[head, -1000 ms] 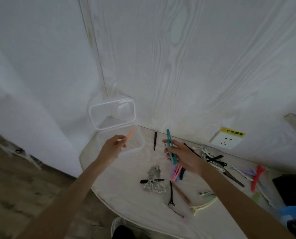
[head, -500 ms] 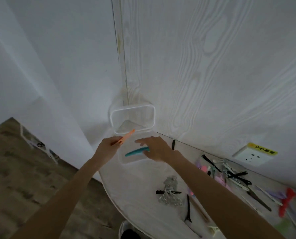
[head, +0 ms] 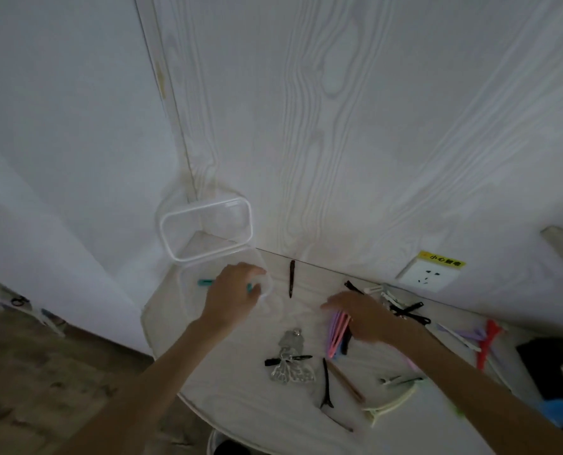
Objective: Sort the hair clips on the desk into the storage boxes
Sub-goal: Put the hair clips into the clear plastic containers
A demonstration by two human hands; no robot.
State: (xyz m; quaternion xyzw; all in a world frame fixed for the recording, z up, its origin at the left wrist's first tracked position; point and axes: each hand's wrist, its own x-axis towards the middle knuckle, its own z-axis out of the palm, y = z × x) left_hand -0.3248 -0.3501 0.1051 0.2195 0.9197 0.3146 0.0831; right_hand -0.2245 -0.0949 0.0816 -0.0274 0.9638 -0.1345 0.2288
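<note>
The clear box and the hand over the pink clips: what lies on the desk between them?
In the head view, one dark slim clip lies between the clear box and the right hand.

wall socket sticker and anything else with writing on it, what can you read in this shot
Yellow sticker along the top of the white wall socket: dark Chinese characters, too blurred to read for certain.
White mark on the black object at the desk's right edge: too small to tell whether it is text.
No other writing shows.
</note>
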